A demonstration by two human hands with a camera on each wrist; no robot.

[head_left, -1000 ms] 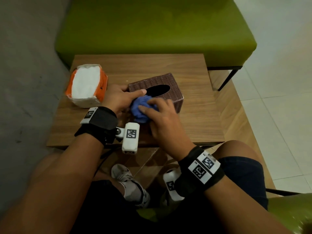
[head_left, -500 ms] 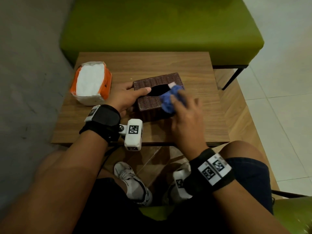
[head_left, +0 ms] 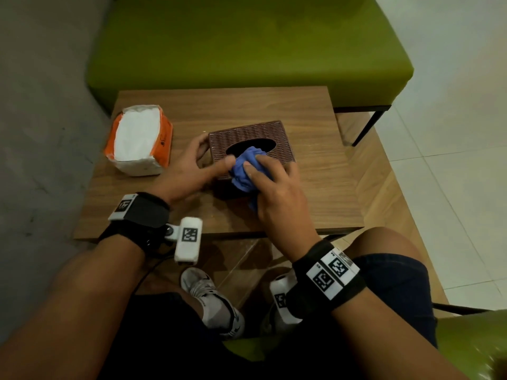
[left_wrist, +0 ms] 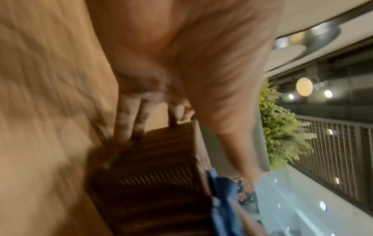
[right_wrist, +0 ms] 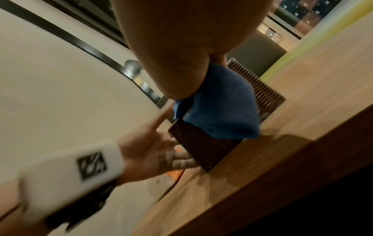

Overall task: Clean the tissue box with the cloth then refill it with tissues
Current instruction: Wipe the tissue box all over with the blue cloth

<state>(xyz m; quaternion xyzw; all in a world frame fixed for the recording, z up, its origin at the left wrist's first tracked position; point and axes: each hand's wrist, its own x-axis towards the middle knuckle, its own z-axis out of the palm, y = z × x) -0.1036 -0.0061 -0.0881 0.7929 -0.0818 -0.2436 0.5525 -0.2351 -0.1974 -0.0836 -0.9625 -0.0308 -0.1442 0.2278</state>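
A brown woven tissue box [head_left: 277, 133] sits mid-table with its oval slot facing up. My left hand [head_left: 215, 152] grips its left end, thumb lying on the top and fingers [left_wrist: 129, 121] down the side. My right hand [head_left: 258, 171] holds a bunched blue cloth [head_left: 244, 174] and presses it on the box's near top edge, just in front of the slot. The right wrist view shows the cloth [right_wrist: 220, 108] draped over the box [right_wrist: 201, 148] beside the left hand [right_wrist: 153, 143]. An opened orange pack of white tissues [head_left: 140, 138] lies to the left.
The low wooden table [head_left: 315, 193] stands against a green bench [head_left: 247, 45]. A grey wall runs along the left and pale floor tiles lie to the right. My knees and shoes are below the table's near edge.
My right hand has wiped the cloth from the box's left front to its right end and back toward the slot's near left. The left hand has kept hold of the box.
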